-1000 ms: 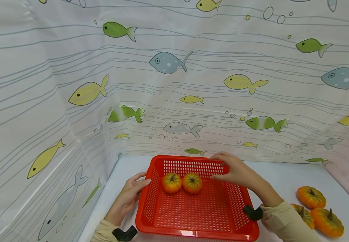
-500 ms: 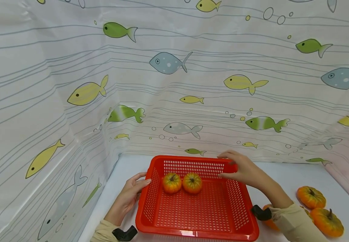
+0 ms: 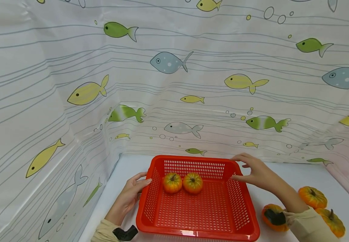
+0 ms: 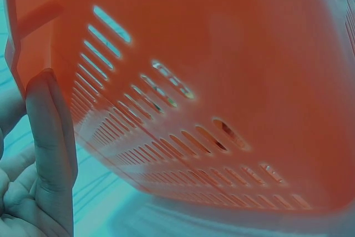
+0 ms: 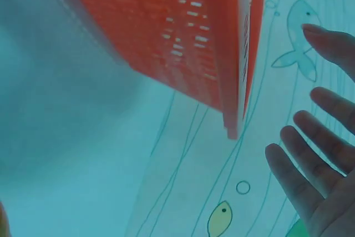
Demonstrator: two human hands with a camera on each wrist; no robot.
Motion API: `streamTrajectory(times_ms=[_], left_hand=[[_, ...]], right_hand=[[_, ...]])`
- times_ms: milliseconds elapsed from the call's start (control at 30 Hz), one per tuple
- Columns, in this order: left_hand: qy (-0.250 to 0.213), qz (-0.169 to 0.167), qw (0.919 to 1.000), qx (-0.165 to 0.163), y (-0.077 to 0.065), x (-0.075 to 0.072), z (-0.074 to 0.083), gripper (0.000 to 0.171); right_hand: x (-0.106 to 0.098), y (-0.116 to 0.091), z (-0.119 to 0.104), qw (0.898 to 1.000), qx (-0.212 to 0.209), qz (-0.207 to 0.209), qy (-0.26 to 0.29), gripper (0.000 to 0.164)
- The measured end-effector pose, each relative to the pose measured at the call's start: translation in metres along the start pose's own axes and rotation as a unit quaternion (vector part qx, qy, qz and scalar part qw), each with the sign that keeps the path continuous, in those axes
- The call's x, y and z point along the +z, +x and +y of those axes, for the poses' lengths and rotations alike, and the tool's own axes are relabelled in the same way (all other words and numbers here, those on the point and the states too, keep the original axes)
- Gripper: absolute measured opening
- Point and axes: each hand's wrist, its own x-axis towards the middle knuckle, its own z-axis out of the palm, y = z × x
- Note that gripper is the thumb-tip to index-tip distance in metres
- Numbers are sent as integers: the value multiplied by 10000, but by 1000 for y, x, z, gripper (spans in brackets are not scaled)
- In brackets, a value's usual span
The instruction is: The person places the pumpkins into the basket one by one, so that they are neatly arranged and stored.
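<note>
A red plastic basket (image 3: 192,215) with slotted walls stands on the white table, two small orange pumpkins (image 3: 172,183) side by side toward its back left. My left hand (image 3: 129,193) holds the left rim, thumb on top and fingers outside the wall. In the left wrist view, the fingers (image 4: 50,137) press against the basket's edge. My right hand (image 3: 257,173) is spread over the back right corner, thumb and fingers apart with nothing between them. The right wrist view shows its fingers stretched out, apart from the basket wall (image 5: 216,54).
Right of the basket lies a pumpkin (image 3: 277,228), partly covered by the black wrist camera. Farther right are two more pumpkins (image 3: 312,197), one partly behind the right sleeve (image 3: 310,223). A fish-printed sheet (image 3: 210,111) walls the table at back and sides.
My right hand has moved right, from above the inside of the basket to its back right corner. The left hand, the basket and the pumpkins inside have stayed put.
</note>
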Motion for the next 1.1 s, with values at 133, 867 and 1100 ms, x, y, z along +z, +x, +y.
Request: streamTrajectory(times_ms=[133, 867, 1100], left_hand=[[3, -39, 10000, 39, 0, 0, 0, 62], [-28, -58, 9999, 88, 0, 0, 0, 58], [-40, -14, 10000, 68, 0, 0, -1, 58]], right_hand=[[-4, -7, 9, 9998, 90, 96, -157, 59], [-33, -49, 55, 9946, 874, 87, -556, 66], [-40, -59, 75, 9882, 1382, -73, -661, 72]])
